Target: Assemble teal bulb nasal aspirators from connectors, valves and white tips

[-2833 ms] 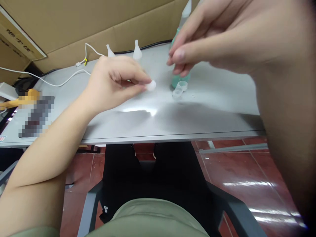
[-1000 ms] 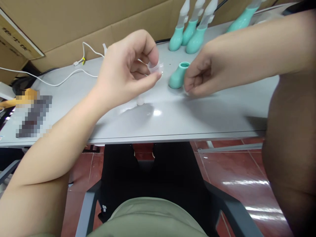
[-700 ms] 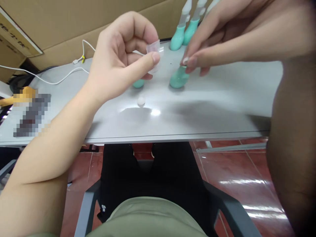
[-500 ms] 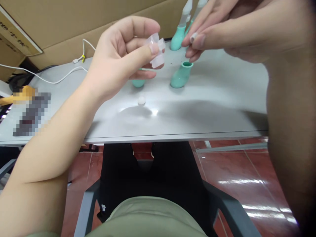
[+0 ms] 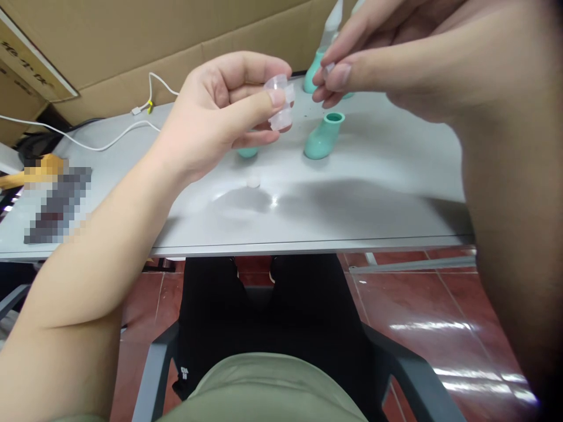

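My left hand [image 5: 220, 111] is closed around a clear plastic tube piece [image 5: 281, 121] with a short side stub, pinched between thumb and fingers above the table. To its right, my right hand [image 5: 373, 67] pinches a small whitish plastic piece [image 5: 328, 70] between thumb and forefinger. Below the right hand a teal squeeze bulb [image 5: 320, 143] stands on the table, its round mouth open and tilted up. A second teal bulb [image 5: 248, 152] is mostly hidden under my left hand. In front of it lies a small white round piece [image 5: 253, 182].
Behind my right hand stands a teal bulb [image 5: 310, 73] with a clear, white-tipped nozzle [image 5: 334, 20]; another nozzle is partly covered. A white cable [image 5: 105, 146], an orange object [image 5: 44, 169] and a blurred dark item [image 5: 59, 205] are left. Cardboard [image 5: 132, 41] walls the back.
My right hand has moved left, bringing the small piece closer to the tube piece. My left hand has lowered slightly and turned the tube piece more upright.
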A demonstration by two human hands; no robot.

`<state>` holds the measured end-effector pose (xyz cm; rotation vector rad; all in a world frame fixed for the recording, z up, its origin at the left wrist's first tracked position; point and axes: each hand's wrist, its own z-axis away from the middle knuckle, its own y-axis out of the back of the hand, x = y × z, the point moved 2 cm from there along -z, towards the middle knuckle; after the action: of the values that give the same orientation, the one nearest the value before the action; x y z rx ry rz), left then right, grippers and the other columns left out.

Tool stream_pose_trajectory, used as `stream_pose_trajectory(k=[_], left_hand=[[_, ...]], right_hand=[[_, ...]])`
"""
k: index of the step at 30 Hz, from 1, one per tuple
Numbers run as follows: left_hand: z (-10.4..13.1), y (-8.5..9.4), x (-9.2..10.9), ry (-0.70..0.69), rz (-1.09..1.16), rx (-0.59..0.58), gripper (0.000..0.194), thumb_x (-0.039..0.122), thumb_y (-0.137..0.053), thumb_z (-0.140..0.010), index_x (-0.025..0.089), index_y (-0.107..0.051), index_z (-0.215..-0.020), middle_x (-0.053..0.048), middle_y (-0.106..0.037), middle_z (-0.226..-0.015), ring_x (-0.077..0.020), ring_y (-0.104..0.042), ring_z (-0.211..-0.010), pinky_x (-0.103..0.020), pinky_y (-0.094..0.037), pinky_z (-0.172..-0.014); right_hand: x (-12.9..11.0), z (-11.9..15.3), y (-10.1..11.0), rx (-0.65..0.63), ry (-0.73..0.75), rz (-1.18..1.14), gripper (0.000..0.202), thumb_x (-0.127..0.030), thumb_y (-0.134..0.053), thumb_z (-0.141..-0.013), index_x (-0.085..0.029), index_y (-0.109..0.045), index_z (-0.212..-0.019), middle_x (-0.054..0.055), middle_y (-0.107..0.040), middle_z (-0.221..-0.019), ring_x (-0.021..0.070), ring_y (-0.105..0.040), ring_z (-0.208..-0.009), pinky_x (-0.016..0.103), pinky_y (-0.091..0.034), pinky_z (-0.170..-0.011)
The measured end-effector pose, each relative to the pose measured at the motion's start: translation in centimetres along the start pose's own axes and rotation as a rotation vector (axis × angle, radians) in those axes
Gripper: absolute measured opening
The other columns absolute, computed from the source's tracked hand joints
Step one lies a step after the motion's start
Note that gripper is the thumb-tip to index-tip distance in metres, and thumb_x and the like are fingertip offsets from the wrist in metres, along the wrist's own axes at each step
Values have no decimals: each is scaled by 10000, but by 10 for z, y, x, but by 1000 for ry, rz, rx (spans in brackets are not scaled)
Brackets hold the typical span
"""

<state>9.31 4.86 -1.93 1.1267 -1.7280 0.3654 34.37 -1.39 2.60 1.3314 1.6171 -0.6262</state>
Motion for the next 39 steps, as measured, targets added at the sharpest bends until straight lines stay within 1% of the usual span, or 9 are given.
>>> stream_pose_trajectory(k=[4, 8, 12, 15, 24, 27, 29, 34, 39], left_hand=[[2, -1, 6, -107, -5, -42, 553, 515, -1072, -792, 297, -842, -1245, -88, -866, -1163, -356, -865, -1006, -459, -740, -744], [6, -7, 14, -292, -7, -16, 468, 346, -1094, -785, 279, -882, -1197, -67, -858, -1148, -264, -830, -924, -368, -726, -700], [2, -9, 11, -404, 20, -20, 491, 375, -1093, -785, 295, -891, -1225, -60, -847, -1091, -259, -831, -913, -358, -728, -691], [0, -9, 10, -407, -3, 4, 485, 431, -1084, -784, 285, -897, -1207, -68, -840, -1075, -275, -836, -909, -386, -729, -701], [3, -11, 18, -393, -34, 10, 426, 283, -1041, -781, 255, -885, -1176, -72, -828, -1086, -352, -854, -1013, -472, -727, -769], [3, -11, 21, -339, -80, -3, 476, 385, -1071, -751, 242, -855, -1151, -76, -814, -1078, -379, -855, -1030, -520, -736, -813], [5, -13, 26, -290, -133, 4, 535, 456, -1083, -705, 249, -842, -1135, -58, -818, -1075, -358, -853, -999, -499, -736, -804], [15, -20, 37, -259, -70, 77, 260, 289, -976, -840, 250, -887, -1081, -20, -849, -1067, -265, -852, -996, -397, -727, -815], [7, -15, 18, -394, 19, 49, 480, 370, -1081, -707, 292, -890, -1141, -36, -844, -1067, -302, -842, -931, -451, -732, -771]], right_hand=[[0, -2, 0, -52, 183, 369, 216, -342, -921, -933, -196, -863, -1081, -49, -819, -995, 21, -730, -916, 95, -579, -789], [-3, -4, -6, -30, 117, 346, 195, -319, -927, -881, -195, -855, -1013, -96, -790, -873, -45, -672, -779, 44, -500, -678], [-3, -6, -9, -67, 101, 289, 222, -265, -952, -815, -177, -853, -993, -88, -789, -858, -35, -707, -778, 57, -526, -695], [-4, -7, -9, -47, 111, 300, 191, -223, -949, -816, -172, -851, -972, -84, -786, -842, -44, -695, -756, 62, -509, -670], [-6, -4, -16, -33, 120, 342, 137, -168, -915, -855, -179, -845, -973, -109, -802, -878, -55, -684, -789, 53, -511, -685], [-6, -1, -16, -8, 128, 375, 124, -192, -908, -873, -184, -850, -982, -107, -798, -875, -45, -693, -810, 70, -508, -675], [-6, 0, -16, 0, 144, 383, 118, -193, -901, -880, -185, -851, -986, -110, -797, -877, -47, -690, -817, 65, -508, -683], [-3, -5, -16, -28, 186, 350, 101, -162, -898, -873, -185, -848, -958, -123, -800, -872, -57, -679, -799, 9, -491, -692], [2, -8, -17, -79, 181, 180, 126, -172, -953, -844, -200, -858, -921, -61, -816, -871, -8, -725, -773, -3, -476, -614]])
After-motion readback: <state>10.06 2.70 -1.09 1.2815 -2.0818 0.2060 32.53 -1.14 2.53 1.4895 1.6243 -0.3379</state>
